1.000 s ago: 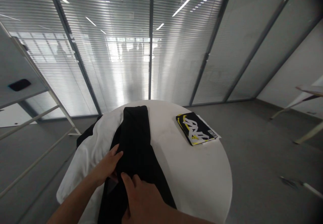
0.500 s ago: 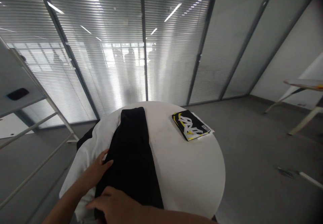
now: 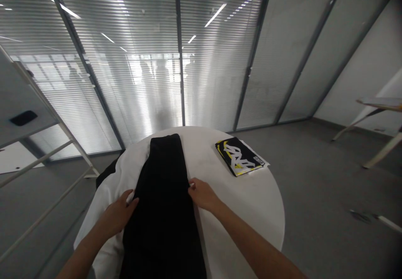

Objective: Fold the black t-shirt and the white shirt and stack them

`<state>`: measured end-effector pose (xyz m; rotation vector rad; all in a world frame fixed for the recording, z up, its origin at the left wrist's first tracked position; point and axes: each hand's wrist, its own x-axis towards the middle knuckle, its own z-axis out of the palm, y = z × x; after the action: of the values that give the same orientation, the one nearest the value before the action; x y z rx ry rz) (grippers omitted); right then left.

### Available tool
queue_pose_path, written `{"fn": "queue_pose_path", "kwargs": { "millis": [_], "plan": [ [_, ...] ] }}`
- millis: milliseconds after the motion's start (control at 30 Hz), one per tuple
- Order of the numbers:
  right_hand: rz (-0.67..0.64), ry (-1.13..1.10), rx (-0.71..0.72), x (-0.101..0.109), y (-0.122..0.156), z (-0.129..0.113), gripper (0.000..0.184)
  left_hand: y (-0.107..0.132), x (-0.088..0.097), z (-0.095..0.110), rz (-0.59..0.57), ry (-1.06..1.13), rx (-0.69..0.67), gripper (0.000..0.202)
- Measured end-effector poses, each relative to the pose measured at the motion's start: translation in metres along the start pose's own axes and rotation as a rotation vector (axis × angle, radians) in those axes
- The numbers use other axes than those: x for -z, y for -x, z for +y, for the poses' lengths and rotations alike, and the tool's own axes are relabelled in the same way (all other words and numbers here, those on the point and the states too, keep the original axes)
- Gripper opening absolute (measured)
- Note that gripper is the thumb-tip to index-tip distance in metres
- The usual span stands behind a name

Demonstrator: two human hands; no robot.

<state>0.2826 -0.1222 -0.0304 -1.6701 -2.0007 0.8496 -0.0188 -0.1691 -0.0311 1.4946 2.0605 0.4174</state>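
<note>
A pair of black trousers (image 3: 160,212), folded lengthwise into a long strip, lies flat on the round white table (image 3: 251,212). At its left edge my left hand (image 3: 117,214) holds the cloth, thumb over the black fabric. My right hand (image 3: 202,193) pinches the opposite edge between thumb and fingers, roughly level with the left. A rumpled white garment (image 3: 103,199) spreads under and beside the trousers on the left and hangs over the table's rim. The near end of the trousers runs out of the picture.
A black package with white and yellow print (image 3: 240,156) lies at the table's right. Behind it, dark cloth or a bag (image 3: 108,172) shows at the left rim. A whiteboard stand (image 3: 72,138) is left; another table (image 3: 381,103) stands far right. Blinds cover the glass wall.
My right hand has moved from the near left part of the trousers across to their right edge and pinches there. My left hand stays at the left edge, almost unmoved.
</note>
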Motion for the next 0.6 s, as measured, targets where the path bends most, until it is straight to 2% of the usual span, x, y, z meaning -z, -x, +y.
{"fn": "queue_pose_path", "kwargs": {
  "millis": [67,100,233,267,367,433,500,600],
  "plan": [
    [0.012,-0.011,-0.072,-0.003,-0.014,0.014,0.037,-0.014,0.001,0.008,-0.039,0.006,0.029,0.065],
    [-0.025,-0.063,-0.109,-0.005,-0.019,0.018,0.038,-0.022,0.001,0.012,-0.031,-0.003,0.037,0.065],
    [-0.238,-0.279,-0.231,-0.016,-0.032,0.02,0.042,-0.051,0.007,0.033,0.107,-0.08,0.022,0.064],
    [-0.252,-0.292,-0.246,-0.018,-0.037,0.019,0.043,-0.059,0.008,0.038,0.098,-0.066,0.032,0.064],
    [-0.204,-0.312,-0.264,-0.022,-0.054,0.013,0.041,-0.084,0.012,0.05,-0.037,0.061,0.096,0.06],
    [-0.214,-0.358,-0.271,-0.02,-0.064,0.01,0.031,-0.1,0.012,0.056,-0.074,0.153,0.118,0.056],
    [-0.273,-0.439,-0.279,-0.014,-0.069,0.009,0.018,-0.112,0.01,0.063,-0.048,0.225,0.108,0.049],
    [-0.336,-0.599,-0.283,0.003,-0.069,0.015,0.015,-0.121,0.0,0.077,-0.043,0.335,0.052,0.038]
  ]
}}
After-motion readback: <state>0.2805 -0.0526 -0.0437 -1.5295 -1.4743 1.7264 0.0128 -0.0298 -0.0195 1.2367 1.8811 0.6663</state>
